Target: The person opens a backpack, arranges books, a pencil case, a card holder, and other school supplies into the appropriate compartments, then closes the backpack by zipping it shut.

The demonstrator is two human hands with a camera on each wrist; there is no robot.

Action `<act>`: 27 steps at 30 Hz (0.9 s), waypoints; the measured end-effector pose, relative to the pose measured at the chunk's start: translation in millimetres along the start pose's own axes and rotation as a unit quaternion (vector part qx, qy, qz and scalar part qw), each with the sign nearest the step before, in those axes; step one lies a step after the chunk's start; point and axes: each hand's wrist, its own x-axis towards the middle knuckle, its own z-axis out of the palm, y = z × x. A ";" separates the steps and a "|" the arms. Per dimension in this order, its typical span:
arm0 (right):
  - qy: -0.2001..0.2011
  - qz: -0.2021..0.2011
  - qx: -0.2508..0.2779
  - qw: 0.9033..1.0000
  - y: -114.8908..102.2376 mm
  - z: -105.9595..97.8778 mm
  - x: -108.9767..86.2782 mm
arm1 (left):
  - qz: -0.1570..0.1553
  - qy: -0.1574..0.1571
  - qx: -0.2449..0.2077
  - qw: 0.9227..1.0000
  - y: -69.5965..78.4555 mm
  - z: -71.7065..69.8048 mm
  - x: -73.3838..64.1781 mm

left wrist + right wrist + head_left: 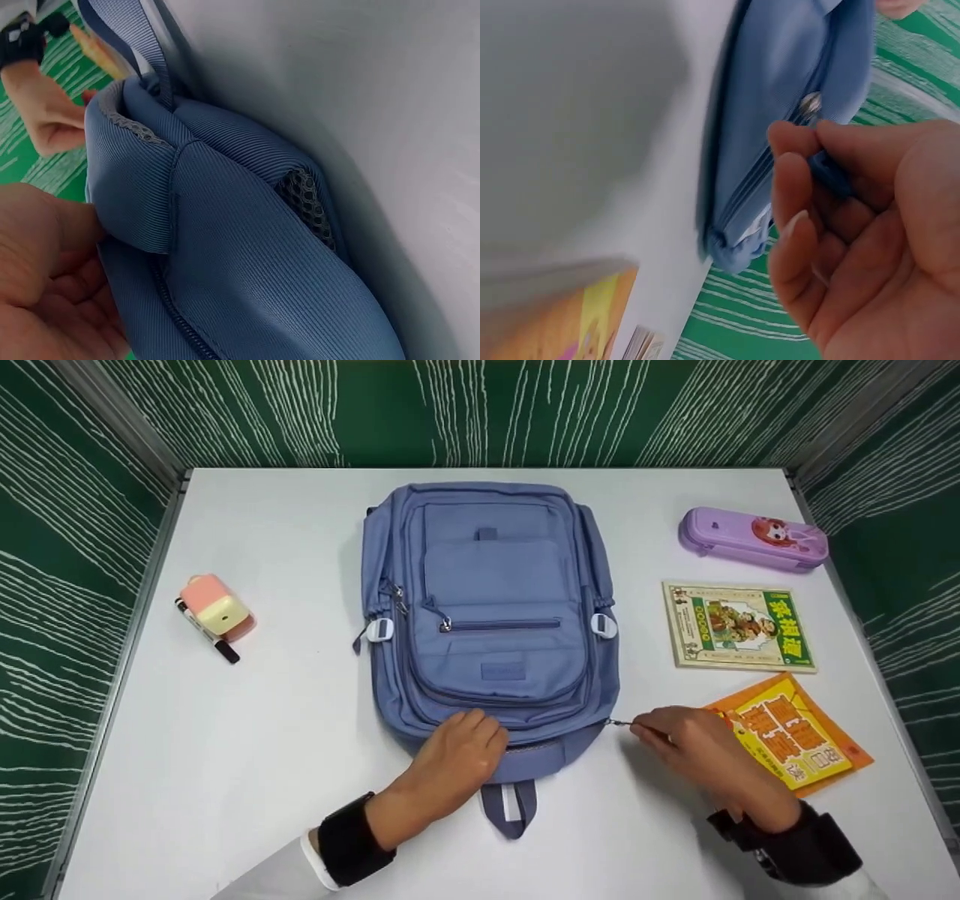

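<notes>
A blue backpack lies on its back, its carry loop pointing toward me. My left hand grips the fabric at the near end beside the main zipper; in the left wrist view its thumb lies against the cloth with the fingers curled behind. At the near right corner, my right hand pinches the zipper pull, drawn out taut from the bag. Up close, the right wrist view shows the metal zipper slider just beyond thumb and forefinger, with a dark blue tab hanging below them.
An orange and yellow packet lies partly behind the right hand. Farther back are an illustrated book and a purple pencil case. To the left, a black-capped marker lies beside a pink and cream object on the white table.
</notes>
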 end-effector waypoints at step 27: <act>-0.004 -0.050 -0.135 0.990 81.1 -7.1 88.8 | 0.067 -0.052 0.116 0.990 -0.7 4.0 -8.6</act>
